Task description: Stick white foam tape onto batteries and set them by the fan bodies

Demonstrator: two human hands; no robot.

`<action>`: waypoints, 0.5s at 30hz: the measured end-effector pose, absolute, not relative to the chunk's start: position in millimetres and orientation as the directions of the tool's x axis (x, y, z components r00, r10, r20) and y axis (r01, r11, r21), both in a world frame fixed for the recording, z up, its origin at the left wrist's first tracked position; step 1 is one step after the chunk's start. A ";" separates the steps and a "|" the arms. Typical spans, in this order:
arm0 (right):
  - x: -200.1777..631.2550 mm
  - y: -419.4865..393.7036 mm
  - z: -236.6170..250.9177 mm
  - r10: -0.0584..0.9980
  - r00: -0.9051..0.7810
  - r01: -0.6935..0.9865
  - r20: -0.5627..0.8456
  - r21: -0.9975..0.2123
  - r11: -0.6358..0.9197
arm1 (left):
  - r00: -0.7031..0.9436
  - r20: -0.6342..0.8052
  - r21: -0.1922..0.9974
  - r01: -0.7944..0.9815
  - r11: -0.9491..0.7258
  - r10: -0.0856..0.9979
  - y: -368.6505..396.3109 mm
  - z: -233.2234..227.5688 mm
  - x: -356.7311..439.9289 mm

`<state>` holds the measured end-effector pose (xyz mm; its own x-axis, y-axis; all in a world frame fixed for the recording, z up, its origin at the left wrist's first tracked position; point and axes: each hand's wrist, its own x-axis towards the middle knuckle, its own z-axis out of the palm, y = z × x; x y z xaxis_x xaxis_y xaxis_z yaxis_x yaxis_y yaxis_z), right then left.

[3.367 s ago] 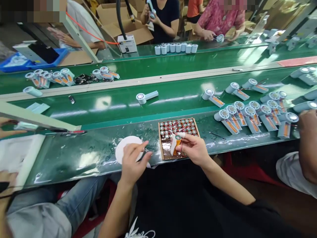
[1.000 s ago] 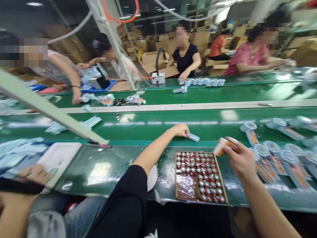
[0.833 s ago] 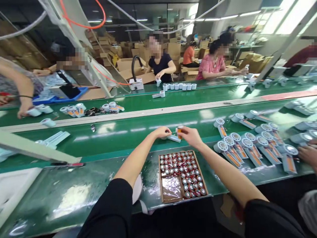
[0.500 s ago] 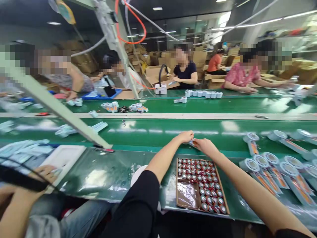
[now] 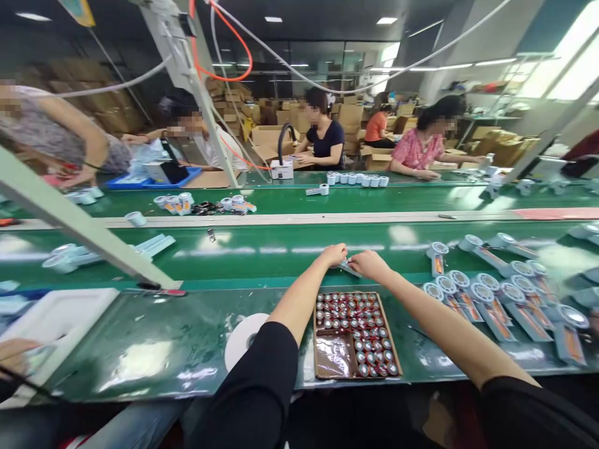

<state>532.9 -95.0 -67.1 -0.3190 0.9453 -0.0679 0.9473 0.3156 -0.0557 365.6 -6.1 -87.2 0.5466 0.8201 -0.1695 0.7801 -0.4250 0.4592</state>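
Both my arms reach out over the green conveyor belt [image 5: 281,249]. My left hand [image 5: 333,254] and my right hand [image 5: 369,264] meet on a pale blue fan housing [image 5: 349,268] lying on the belt, and both grip it. What my right hand carried earlier, a part with an orange battery, is hidden between the hands. Just in front of me lies a brown cardboard tray [image 5: 333,368] holding several small red-and-silver batteries. A white tape roll [image 5: 241,337] lies left of the tray, partly under my left sleeve.
Several open fan housings [image 5: 491,296] with orange batteries lie in rows at the right. More housings [image 5: 70,255] lie on the belt at the left, behind a slanted metal bar [image 5: 84,227]. A white tray [image 5: 56,315] sits near left. Other people work across the far belt.
My view rose from the near tray to the belt. My left hand reached out to the housing on the belt. My right hand carried the battery part over and joined it there.
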 end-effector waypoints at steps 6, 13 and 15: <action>546.5 -102.6 -72.0 0.983 -0.179 0.979 -0.029 -0.108 0.175 | 0.581 -0.192 0.520 0.744 -0.420 0.791 6.2 -93.0 382.4; 494.2 -118.1 -56.7 0.951 -0.294 0.902 0.095 -0.301 0.309 | 0.562 -0.212 0.532 0.753 -0.388 0.800 -40.5 -65.4 373.0; 496.0 -124.6 -65.6 0.915 -0.364 0.831 0.171 -0.384 0.403 | 0.556 -0.190 0.554 0.741 -0.379 0.809 -52.6 -68.3 370.4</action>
<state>496.0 -124.6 -65.6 -0.3643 0.9154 0.1713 0.8308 0.4026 -0.3843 370.4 -52.6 -68.3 0.5557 0.8094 -0.1898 0.7413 -0.3789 0.5540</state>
